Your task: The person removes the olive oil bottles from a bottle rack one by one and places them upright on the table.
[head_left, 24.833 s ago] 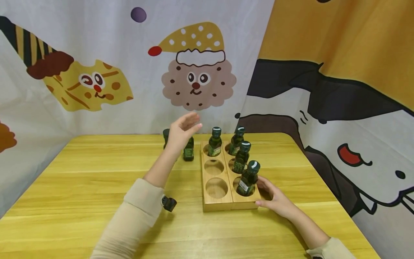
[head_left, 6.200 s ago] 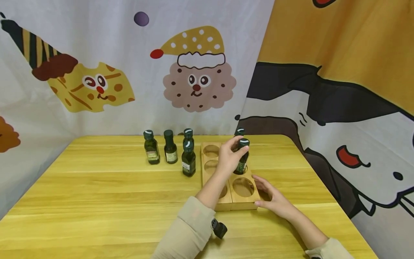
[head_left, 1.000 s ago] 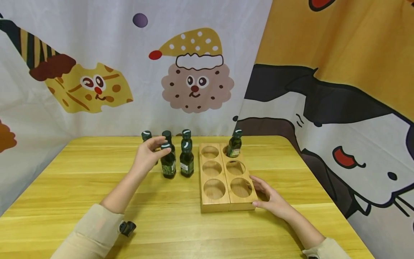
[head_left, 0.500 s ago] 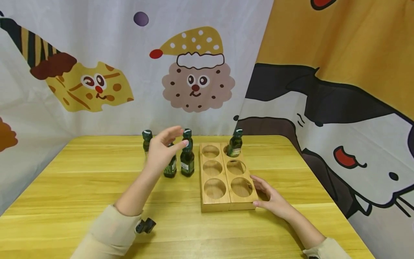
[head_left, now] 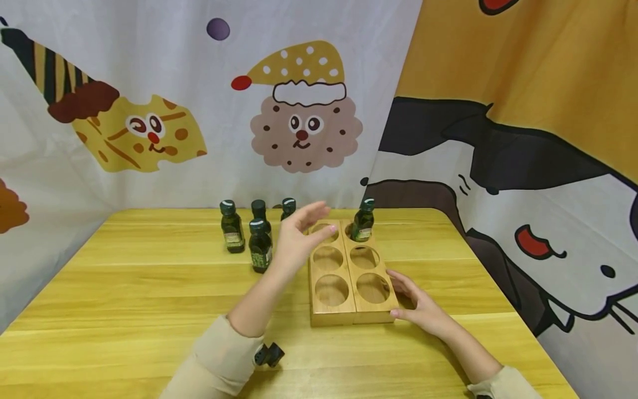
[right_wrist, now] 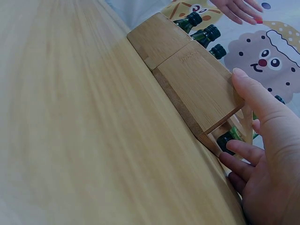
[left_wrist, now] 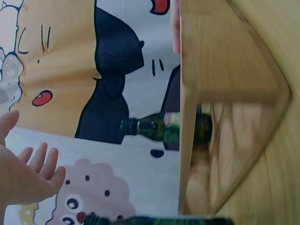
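My left hand [head_left: 294, 241], with fingers apart and nothing held, is over the far left part of a wooden bottle rack [head_left: 333, 320]. At the rack's near right corner my right hand [head_left: 422, 310] grips the wood, thumb on the front face and fingers along the side, as the right wrist view shows. The rack has two rows of round holes. Only its far right hole holds a small dark green bottle [head_left: 363, 221], upright. In the left wrist view that bottle [left_wrist: 161, 127] stands beyond my left hand [left_wrist: 28, 173].
Left of the rack stand several more green bottles: a labelled bottle [head_left: 232, 228] at the far left, a bottle [head_left: 260, 248] in front, and others behind, partly hidden by my left hand. A patterned curtain [head_left: 164, 50] hangs beyond the table [head_left: 124, 310].
Over the last second my left hand let go of a bottle left of the rack and moved right, over the rack. Earlier, several bottles stood in the rack; now one does. My right hand stayed.
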A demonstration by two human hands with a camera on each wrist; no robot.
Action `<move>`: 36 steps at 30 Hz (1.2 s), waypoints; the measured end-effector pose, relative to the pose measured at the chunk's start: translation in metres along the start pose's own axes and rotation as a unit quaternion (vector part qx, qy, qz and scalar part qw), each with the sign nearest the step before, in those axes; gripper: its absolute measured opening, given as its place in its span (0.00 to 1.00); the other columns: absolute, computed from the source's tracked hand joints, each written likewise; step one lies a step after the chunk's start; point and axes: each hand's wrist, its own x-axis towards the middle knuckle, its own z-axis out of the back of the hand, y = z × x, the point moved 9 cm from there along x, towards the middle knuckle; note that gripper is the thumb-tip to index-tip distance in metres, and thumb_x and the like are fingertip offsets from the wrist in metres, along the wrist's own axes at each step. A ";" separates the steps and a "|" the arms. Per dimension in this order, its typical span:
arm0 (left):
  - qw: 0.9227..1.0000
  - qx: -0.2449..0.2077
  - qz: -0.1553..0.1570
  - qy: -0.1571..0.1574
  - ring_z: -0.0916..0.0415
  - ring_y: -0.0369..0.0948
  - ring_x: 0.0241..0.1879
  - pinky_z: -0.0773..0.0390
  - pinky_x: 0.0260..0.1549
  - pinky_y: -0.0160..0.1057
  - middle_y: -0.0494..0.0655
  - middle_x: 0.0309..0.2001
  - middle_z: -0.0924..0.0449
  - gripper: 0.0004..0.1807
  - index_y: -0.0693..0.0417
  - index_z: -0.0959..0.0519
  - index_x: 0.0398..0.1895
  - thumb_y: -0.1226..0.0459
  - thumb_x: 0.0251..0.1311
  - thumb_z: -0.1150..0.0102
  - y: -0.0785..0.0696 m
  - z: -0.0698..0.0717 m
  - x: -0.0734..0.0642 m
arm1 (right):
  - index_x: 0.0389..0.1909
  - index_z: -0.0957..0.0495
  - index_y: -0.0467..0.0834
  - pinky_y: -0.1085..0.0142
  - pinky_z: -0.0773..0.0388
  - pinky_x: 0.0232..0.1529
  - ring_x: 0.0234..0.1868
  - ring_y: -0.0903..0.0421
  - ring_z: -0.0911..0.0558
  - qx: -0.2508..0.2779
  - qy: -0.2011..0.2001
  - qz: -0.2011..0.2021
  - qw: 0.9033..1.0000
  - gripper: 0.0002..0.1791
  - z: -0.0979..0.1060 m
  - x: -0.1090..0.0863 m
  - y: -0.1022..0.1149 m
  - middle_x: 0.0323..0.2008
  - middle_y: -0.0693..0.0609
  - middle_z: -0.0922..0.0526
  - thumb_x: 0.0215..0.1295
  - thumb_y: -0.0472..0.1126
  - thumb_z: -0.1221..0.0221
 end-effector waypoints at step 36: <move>0.992 0.016 0.111 -0.051 0.35 0.42 0.62 0.30 0.56 0.43 0.45 0.61 0.28 0.32 0.51 0.30 0.66 0.61 0.58 0.33 0.078 -0.077 0.068 | 0.74 0.47 0.47 0.69 0.37 0.59 0.61 0.44 0.32 0.001 -0.003 -0.010 1.000 0.44 0.000 0.000 0.000 0.63 0.37 0.33 0.60 0.31 0.37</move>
